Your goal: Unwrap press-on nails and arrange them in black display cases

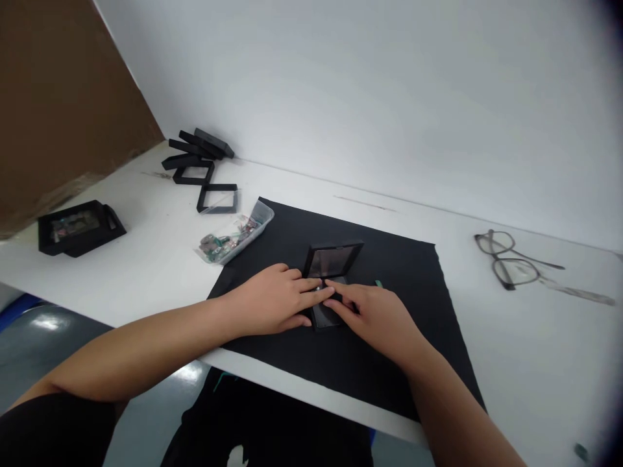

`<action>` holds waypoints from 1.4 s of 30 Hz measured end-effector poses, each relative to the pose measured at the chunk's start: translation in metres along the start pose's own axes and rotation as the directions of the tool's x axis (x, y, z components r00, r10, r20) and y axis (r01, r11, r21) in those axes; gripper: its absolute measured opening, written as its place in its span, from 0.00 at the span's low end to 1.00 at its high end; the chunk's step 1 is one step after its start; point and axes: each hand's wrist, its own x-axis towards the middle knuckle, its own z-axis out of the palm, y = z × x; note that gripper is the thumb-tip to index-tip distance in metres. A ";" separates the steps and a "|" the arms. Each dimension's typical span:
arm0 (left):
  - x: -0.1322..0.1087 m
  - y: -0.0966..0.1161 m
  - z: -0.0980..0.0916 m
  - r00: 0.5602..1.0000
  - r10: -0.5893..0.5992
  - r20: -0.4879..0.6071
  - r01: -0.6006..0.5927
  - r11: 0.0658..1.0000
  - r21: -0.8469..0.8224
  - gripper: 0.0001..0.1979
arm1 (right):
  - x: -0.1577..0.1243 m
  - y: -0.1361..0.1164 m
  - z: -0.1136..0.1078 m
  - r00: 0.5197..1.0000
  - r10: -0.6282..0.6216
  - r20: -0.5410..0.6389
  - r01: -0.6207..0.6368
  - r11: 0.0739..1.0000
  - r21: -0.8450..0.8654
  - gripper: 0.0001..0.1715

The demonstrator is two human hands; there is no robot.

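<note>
- Head view: an unfolded black frame (326,318) is set on the desk's (535,363) mat (409,272), beneath the fingertips.
- Left hand (272,298) is spread, nothing visibly gripped; right hand (384,318) is half-curled, its hold unclear.
- Adjustment inside seems in hand; steady fingertips are probably needed next.

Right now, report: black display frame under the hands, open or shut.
The black display frame is open: one half stands raised, its window showing, while the other lies on the black mat.
</note>
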 end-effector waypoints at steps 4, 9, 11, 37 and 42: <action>0.000 0.000 0.001 1.000 0.008 -0.004 -0.009 1.000 -0.001 0.28 | -0.001 0.000 0.001 1.000 -0.014 -0.009 0.014 1.000 -0.009 0.21; 0.000 -0.002 0.004 0.998 0.040 -0.049 -0.041 0.999 -0.024 0.22 | -0.001 0.001 0.001 1.000 -0.015 -0.016 0.015 1.000 -0.020 0.23; 0.000 -0.003 0.004 0.998 0.042 -0.054 -0.044 0.999 -0.028 0.21 | -0.001 0.000 0.002 1.000 -0.012 -0.026 0.011 1.000 -0.026 0.22; 0.000 -0.004 0.001 0.996 0.016 -0.092 -0.018 1.000 -0.019 0.18 | 0.000 -0.003 0.006 1.000 0.029 -0.005 -0.028 0.996 0.086 0.17; 0.000 -0.004 0.000 0.997 0.000 -0.076 -0.001 1.000 -0.015 0.20 | 0.000 -0.002 0.006 1.000 0.019 -0.001 -0.018 0.996 0.086 0.17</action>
